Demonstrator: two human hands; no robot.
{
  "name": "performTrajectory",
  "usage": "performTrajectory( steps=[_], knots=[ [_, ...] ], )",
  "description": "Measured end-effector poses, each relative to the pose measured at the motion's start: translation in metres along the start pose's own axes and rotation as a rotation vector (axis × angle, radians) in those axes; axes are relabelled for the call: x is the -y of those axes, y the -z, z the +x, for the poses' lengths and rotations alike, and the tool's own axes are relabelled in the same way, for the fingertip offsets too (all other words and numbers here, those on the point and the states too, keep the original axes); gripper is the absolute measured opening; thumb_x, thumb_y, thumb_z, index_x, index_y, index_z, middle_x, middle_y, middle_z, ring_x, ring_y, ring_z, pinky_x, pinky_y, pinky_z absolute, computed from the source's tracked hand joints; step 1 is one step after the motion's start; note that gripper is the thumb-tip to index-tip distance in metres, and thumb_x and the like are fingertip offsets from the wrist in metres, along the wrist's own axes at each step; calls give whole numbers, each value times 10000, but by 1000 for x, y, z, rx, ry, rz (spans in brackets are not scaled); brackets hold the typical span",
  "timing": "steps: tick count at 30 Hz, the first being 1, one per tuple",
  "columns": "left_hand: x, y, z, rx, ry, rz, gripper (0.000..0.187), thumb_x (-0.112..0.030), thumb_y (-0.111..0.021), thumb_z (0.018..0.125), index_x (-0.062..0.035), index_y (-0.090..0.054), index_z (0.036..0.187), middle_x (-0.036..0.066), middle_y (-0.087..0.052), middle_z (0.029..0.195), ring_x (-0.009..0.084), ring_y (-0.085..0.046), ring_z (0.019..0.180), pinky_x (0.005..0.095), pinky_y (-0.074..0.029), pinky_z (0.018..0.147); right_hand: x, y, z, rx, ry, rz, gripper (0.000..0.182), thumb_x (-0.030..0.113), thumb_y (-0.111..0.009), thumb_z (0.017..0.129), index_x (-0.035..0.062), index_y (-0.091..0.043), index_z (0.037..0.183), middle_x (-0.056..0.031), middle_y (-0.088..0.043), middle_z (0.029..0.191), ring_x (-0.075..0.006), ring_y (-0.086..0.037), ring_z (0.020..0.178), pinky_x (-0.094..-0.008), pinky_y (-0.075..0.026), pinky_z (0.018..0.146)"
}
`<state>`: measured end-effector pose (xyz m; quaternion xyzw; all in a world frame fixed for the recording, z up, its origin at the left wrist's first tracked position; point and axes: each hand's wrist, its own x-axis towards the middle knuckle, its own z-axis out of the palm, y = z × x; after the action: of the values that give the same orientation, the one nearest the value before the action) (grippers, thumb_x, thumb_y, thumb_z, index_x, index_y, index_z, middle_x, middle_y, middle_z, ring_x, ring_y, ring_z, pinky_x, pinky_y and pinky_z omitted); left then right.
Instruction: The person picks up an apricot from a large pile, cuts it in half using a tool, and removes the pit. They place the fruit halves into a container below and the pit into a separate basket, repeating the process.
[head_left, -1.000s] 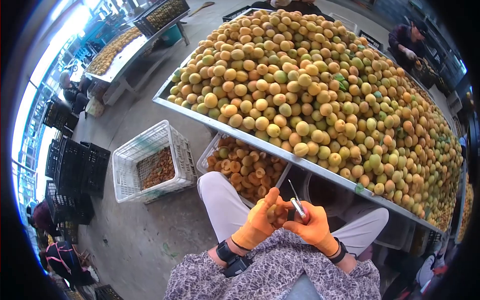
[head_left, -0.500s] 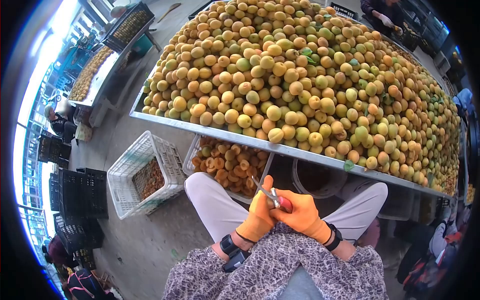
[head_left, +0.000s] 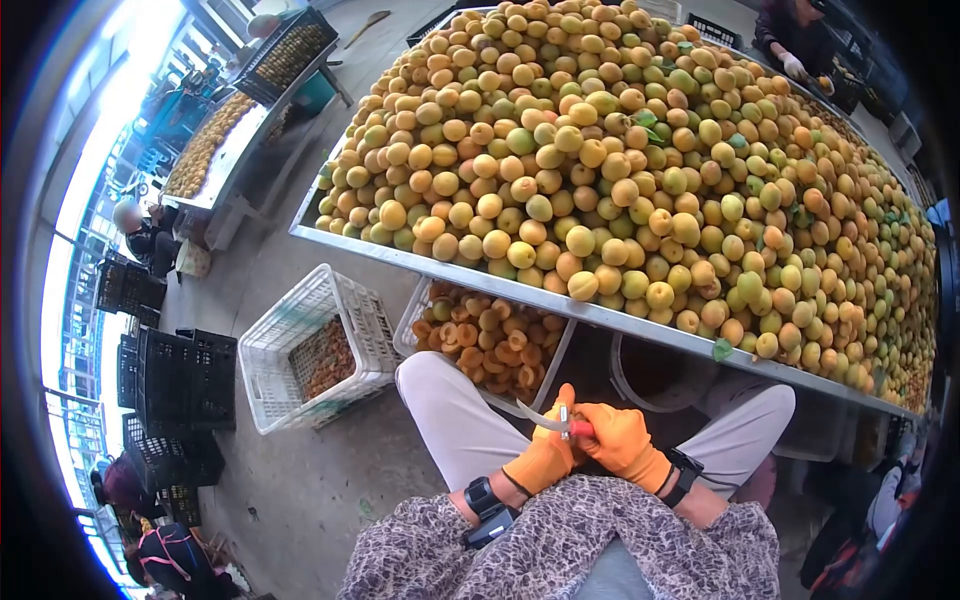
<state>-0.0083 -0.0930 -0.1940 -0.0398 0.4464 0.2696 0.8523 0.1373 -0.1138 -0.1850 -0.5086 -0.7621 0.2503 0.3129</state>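
Head view: a small curved-bladed knife with a red handle [head_left: 556, 421] sits clamped in the orange-gloved right hand [head_left: 622, 442], above the lap; the orange-gloved left hand [head_left: 545, 457] closes beside it, contents hidden. Best keep the blade angled away from the thumb, over the white crate of halved apricots [head_left: 487, 342]

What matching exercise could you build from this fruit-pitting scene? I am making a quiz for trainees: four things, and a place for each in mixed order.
Things:
1. knife
2. whole apricots
3. halved apricots
4. white crate

Places:
A. piled high on the metal table
B. on the floor, left of the person's knee
C. in the right hand, beside the left hand
D. in the tray under the table edge

Pairs: 1-C, 2-A, 3-D, 4-B
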Motion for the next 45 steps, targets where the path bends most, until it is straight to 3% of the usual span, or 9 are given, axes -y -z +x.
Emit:
performTrajectory(
  steps=[8, 14, 16, 20, 25, 30, 32, 36, 45],
  knots=[
    [-10, 7, 20, -47, 192, 71, 527, -671, -535, 863, -164, -550, 716, 7, -548, 603, 169, -522, 502, 297, -280, 426, -6, 18, -1, -196, -49, 122, 264, 124, -727, 758, 81, -632, 1001, -109, -641, 780, -298, -646, 627, -360, -510, 545],
    [-83, 56, 62, -25, -118, -6, 412, -534, -531, 936, -122, -542, 948, 116, -595, 810, 242, -559, 631, 342, -394, 490, -26, 65, -10, -430, -276, -140, 273, -11, -683, 722, 62, -649, 982, -113, -613, 730, -284, -623, 597, -348, -485, 529],
    [-103, 49, 70, -54, -406, 13, 386, -436, -538, 965, -122, -553, 1189, 90, -593, 1101, 301, -578, 1026, 482, -525, 805, -40, 68, -12, -544, -323, -204, 287, 26, -699, 766, 56, -649, 1046, -135, -657, 798, -279, -650, 647, -344, -511, 596],
    [-122, 14, 36, -433, -861, 347, 545, -332, -598, 947, -77, -425, 1396, 102, -476, 1338, 227, -495, 1174, 377, -413, 971, -28, 83, -27, -724, -389, 66, 247, 104, -667, 847, 23, -603, 1071, -149, -660, 775, -258, -638, 641, -314, -495, 619],
    [-136, -8, 23, -479, -1380, 855, 294, -102, -618, 905, -42, -577, 1191, 99, -546, 1184, 207, -535, 1045, 337, -439, 903, -40, 77, -35, -459, -566, 115, 275, 258, -567, 963, -16, -570, 946, -87, -555, 693, -184, -532, 602, -329, -412, 553],
    [-153, -44, 26, -341, -1450, 948, 204, -47, -595, 891, -36, -612, 1094, 80, -573, 1018, 190, -574, 897, 305, -478, 786, -22, 70, -37, -765, -406, 417, 246, 247, -573, 961, 6, -555, 916, -33, -530, 703, -93, -448, 643, -264, -358, 560],
    [-162, -52, 38, -328, -1526, 1038, 189, -45, -603, 878, -28, -622, 1065, 86, -576, 1024, 193, -583, 899, 311, -483, 783, -25, 77, -23, -661, -699, 423, 296, 295, -553, 967, 9, -548, 895, -7, -514, 721, -84, -433, 653, -249, -341, 564],
    [-191, -62, 59, -387, -1469, 948, 188, -50, -626, 859, -25, -629, 1045, 91, -592, 993, 206, -602, 874, 323, -494, 784, -6, 82, -36, -759, -414, 509, 307, 311, -585, 959, 16, -535, 890, 47, -429, 656, -39, -362, 603, -228, -272, 515],
    [-238, -82, 72, -407, -1424, 882, 180, -108, -633, 890, -15, -636, 1044, 107, -660, 984, 195, -631, 876, 323, -504, 791, -11, 81, -39, -669, -579, 782, 325, 331, -581, 964, 13, -545, 911, 55, -440, 612, -5, -325, 487, -197, -220, 444]
  ],
)
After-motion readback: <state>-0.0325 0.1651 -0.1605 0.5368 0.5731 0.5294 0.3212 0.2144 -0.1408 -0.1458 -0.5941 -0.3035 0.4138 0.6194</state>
